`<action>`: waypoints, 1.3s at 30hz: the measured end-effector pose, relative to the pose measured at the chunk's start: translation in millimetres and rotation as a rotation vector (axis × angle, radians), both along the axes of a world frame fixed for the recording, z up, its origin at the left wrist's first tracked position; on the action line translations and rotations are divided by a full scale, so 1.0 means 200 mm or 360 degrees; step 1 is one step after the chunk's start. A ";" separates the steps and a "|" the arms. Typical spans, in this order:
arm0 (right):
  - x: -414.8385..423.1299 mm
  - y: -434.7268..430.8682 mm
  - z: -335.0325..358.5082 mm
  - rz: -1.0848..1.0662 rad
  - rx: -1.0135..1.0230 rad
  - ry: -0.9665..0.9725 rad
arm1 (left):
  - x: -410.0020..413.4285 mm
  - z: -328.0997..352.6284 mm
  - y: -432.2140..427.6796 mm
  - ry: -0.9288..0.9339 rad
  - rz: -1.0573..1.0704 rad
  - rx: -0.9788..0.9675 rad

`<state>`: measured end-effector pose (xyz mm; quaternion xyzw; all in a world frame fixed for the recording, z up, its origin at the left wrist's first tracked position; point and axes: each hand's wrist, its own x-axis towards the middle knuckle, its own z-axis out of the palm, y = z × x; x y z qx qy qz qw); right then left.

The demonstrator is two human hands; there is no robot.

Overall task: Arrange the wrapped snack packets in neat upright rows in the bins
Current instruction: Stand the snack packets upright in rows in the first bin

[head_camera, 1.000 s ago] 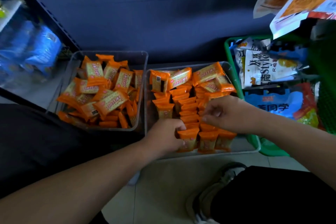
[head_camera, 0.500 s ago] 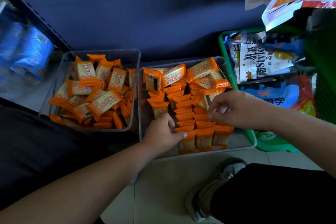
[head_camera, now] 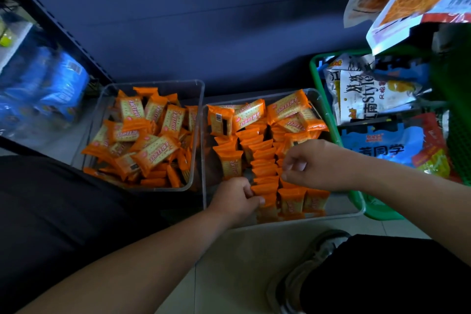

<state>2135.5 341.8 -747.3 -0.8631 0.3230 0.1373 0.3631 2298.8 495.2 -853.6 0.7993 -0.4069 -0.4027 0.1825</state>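
Toppling was the likely trouble: the upright packets (head_camera: 263, 160) in the right bin (head_camera: 339, 215) leaned on one another, so a careless nudge could have flattened a row. The left hand (head_camera: 235, 199) pinched packets at the near end of the middle row, fingers curled. The right hand (head_camera: 318, 164) sat curled over the right row; whether it held one could not be told.

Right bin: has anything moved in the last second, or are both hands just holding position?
Barely. The left hand still pinches the near end of the middle row; the right hand stays curled over the right row. No packet visibly taken or released. The left bin looks unchanged.
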 end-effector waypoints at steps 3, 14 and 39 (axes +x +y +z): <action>0.04 0.01 0.00 0.0055 0.0009 -0.0008 | 0.00 0.01 -0.01 0.0046 0.0044 -0.0029; 0.13 -0.06 0.02 -0.0036 0.0019 -0.0095 | 0.35 0.41 -0.22 -0.0728 -0.0118 -0.0551; 0.21 -0.18 0.13 -0.1256 0.0969 -0.0638 | 0.55 0.45 -0.55 -0.0782 -0.0514 -0.0330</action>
